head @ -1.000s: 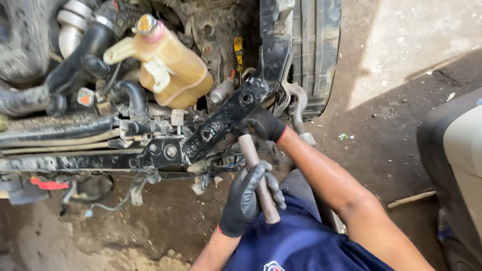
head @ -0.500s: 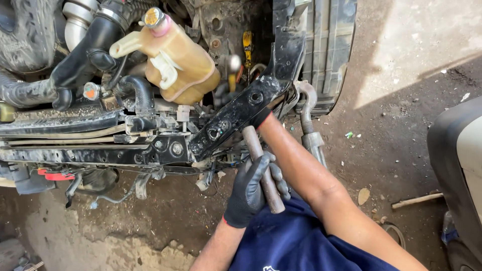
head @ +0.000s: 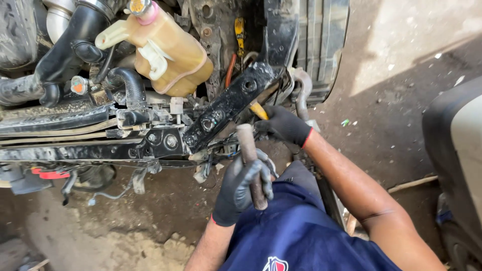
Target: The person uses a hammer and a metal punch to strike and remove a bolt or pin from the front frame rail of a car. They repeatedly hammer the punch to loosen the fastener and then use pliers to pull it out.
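Note:
My left hand (head: 243, 188), in a black glove, is closed around a brown, rusty rod-like handle (head: 247, 140) that points up toward a bent black metal bracket (head: 233, 103) on the vehicle's front. The rod's head is hidden. My right hand (head: 285, 125), also gloved, grips a yellow-handled tool (head: 259, 111) whose tip goes under the bracket's lower edge. The two hands are close together, just below the bracket.
A yellowish fluid reservoir (head: 173, 50) and black hoses (head: 75, 40) sit above the black crossmember (head: 75, 145). A black finned grille panel (head: 314, 45) stands at the upper right. A grey and black body part (head: 457, 145) lies right. Dirt floor (head: 125, 231) below.
My right hand has slid out from behind the bracket, and the yellow handle now shows in it. My left hand keeps its hold on the rod. The view has drifted slightly.

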